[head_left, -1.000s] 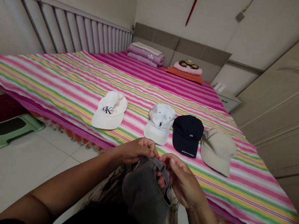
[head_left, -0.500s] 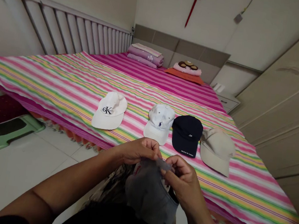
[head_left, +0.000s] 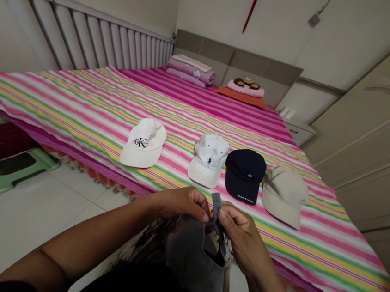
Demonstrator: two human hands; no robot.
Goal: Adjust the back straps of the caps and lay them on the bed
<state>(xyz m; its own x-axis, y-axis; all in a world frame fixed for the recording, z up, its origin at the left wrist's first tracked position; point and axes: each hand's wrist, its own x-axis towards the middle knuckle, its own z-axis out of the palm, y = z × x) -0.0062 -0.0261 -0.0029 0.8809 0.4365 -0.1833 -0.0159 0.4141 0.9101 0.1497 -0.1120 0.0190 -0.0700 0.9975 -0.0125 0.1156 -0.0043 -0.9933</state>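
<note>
Both my hands hold a grey cap in front of me, below the bed's near edge. My left hand pinches the cap's back edge beside the strap. My right hand pinches the grey adjusting strap, whose loose end sticks up between my fingers. On the striped bed lie a white cap with a black logo, a white cap with a small emblem, a navy cap and a beige cap, the last three side by side.
The bed with its striped cover fills the middle; folded bedding and an orange pillow pile lie at its head. A green stool stands on the tiled floor at left. A wardrobe runs along the right.
The strap has been drawn out of the cap's back: its loose end now stands upright between my fingers. Both hands rose slightly and the cap hangs lower.
</note>
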